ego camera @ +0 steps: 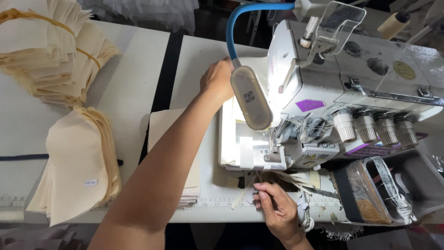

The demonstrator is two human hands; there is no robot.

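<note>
Feeding cream fabric through the white overlock sewing machine (351, 88).

Nearest me, my right hand (277, 210) rests at the table's front edge, fingertips pinched together on the thin cream trimmings (282, 178) trailing out below the machine's bed. Farther off, my left hand (217, 78) reaches behind the blue-necked grey lamp (251, 97); whether its fingers grip anything I cannot tell. I judge the next move needs the piece drawn clear. Stacks of cut cream fabric pieces (78, 162) wait left.
</note>
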